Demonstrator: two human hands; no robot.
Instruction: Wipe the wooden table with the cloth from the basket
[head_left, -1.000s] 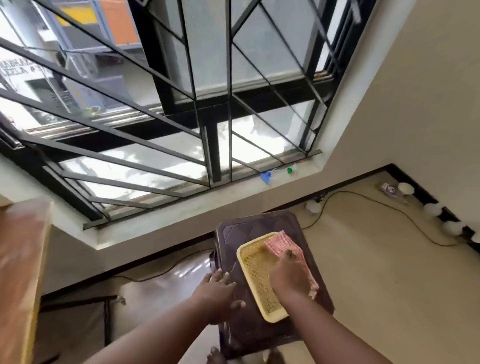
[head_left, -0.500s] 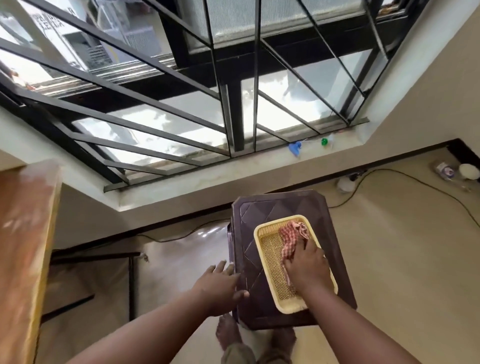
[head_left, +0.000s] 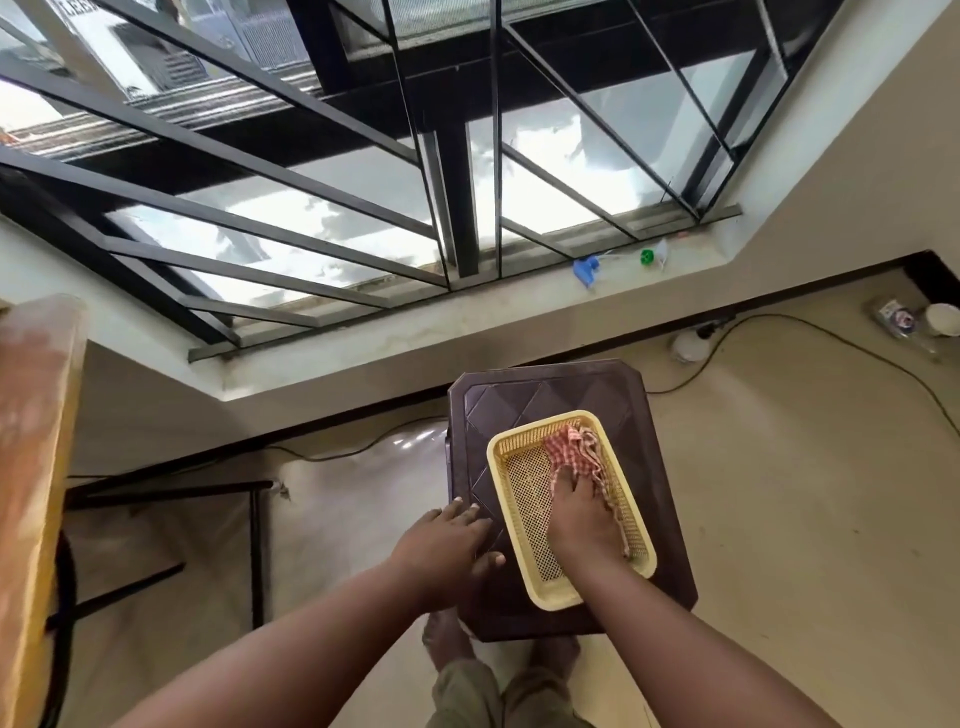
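My right hand (head_left: 582, 519) pinches the cloth (head_left: 574, 451) inside the basket (head_left: 511, 512); my left hand (head_left: 447, 551), fingers spread, braces the stool (head_left: 550, 395).

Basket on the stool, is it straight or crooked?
Crooked. The yellow basket sits at a slant on the brown stool, its near corner close to the stool's front edge. The checked cloth lies bunched inside under the right hand. Nothing spilled.

A room in a home, by its looks; a large window (head_left: 467, 171) with black metal bars sits above a cream sill, a brown plastic stool (head_left: 566, 499) stands on the glossy tiled floor (head_left: 779, 519), a cable (head_left: 810, 325) trails along the skirting, and bare feet (head_left: 447, 639) show below.
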